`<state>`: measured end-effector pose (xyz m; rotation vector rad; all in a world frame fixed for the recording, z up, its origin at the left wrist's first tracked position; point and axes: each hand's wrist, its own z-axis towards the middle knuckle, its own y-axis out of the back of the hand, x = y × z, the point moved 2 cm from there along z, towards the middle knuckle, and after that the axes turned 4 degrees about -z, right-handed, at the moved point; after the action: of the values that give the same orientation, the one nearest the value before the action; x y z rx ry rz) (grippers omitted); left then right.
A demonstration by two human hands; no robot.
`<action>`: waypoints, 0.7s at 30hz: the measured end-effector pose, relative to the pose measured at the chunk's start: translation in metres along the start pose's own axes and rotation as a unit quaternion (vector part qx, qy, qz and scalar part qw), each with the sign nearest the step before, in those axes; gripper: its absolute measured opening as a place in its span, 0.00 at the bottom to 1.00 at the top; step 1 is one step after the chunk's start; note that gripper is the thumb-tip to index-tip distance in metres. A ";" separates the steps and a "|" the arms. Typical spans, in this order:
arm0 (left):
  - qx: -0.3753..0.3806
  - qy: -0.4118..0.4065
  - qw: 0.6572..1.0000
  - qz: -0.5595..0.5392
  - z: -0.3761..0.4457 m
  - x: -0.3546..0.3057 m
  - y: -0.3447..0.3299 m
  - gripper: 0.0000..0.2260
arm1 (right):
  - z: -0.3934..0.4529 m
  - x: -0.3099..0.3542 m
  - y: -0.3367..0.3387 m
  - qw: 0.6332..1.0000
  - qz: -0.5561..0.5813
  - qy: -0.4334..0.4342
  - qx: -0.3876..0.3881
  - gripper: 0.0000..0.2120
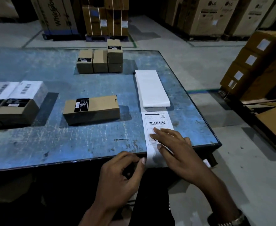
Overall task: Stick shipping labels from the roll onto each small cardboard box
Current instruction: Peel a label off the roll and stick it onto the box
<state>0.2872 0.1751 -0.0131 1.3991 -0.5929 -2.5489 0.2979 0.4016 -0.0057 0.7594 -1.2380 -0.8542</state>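
At far left, stacked boxes (15,101) crowd the blue table's (52,144) edge, two with white labels on top. A lone box (91,109) lies at centre with bare tabletop around it; four more boxes (101,60) cluster near the far edge. At lower centre the left hand (122,175) pinches the label strip's (158,128) end over the near edge. The right hand (174,149), fingers flat and spread, presses the printed label. The fanfold stack (152,88) feeds it at centre right.
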 end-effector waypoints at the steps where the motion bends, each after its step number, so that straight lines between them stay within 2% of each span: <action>1: -0.008 0.030 0.999 -0.008 -0.007 0.000 -0.004 0.07 | -0.002 0.000 -0.001 1.000 0.002 -0.003 -0.002 0.21; 5: 0.010 0.173 0.981 -0.083 -0.019 0.007 -0.021 0.08 | -0.007 0.000 0.000 1.000 -0.003 0.013 -0.024 0.17; 8: 0.030 0.230 0.958 -0.168 -0.019 0.002 -0.032 0.05 | -0.008 0.000 -0.001 0.999 0.005 0.017 -0.036 0.16; 11: 0.015 0.281 0.923 -0.264 -0.015 -0.003 -0.039 0.07 | -0.007 0.000 -0.002 0.999 0.016 0.017 -0.042 0.17; 14: -0.015 0.310 0.897 -0.315 -0.016 -0.004 -0.044 0.07 | -0.007 0.001 -0.003 0.998 0.033 0.015 -0.057 0.16; 17: -0.040 0.312 0.887 -0.338 -0.017 -0.007 -0.047 0.07 | -0.009 0.003 -0.004 0.994 0.074 0.008 -0.083 0.15; 21: -0.031 0.315 0.876 -0.363 -0.016 -0.008 -0.048 0.07 | -0.014 0.005 -0.007 0.990 0.091 0.004 -0.110 0.12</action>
<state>0.3067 0.2172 -0.0343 2.6279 0.1743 -2.2382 0.3110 0.3937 -0.0117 0.4661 -1.1632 -0.8203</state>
